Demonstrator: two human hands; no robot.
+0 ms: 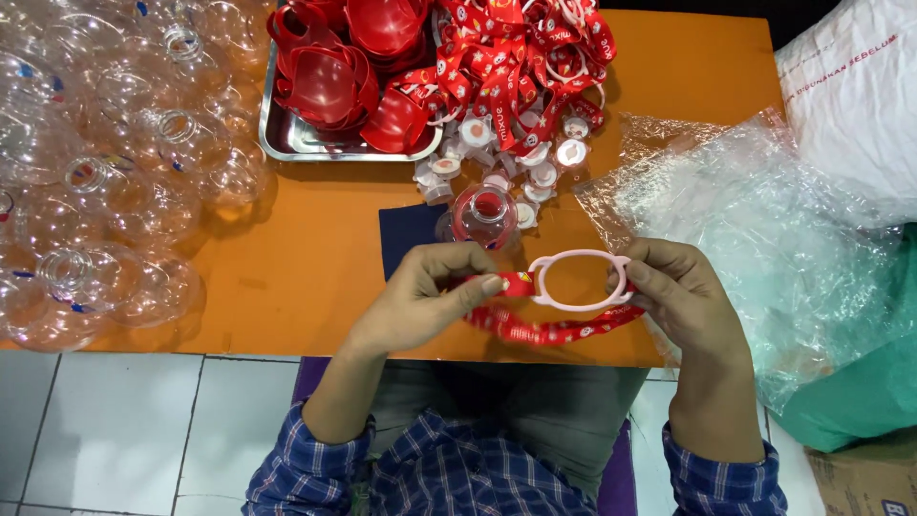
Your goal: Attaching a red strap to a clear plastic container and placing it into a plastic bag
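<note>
My left hand (435, 287) pinches the red strap (554, 328) at the pale ring (581, 280)'s 9 o'clock; my right hand (673, 287) grips its 3 o'clock. Both over the orange table (315, 248). Risk: strap end slips its slot if my pinch loosens.

A small assembly or packing workshop: an orange worktop (315, 258) carries heaped clear plastic bottles (105, 172), a steel tray (296, 143) of red handles, a pile of red printed straps (516, 67) and white caps (535, 162), with plastic bags (764, 220) alongside.
</note>
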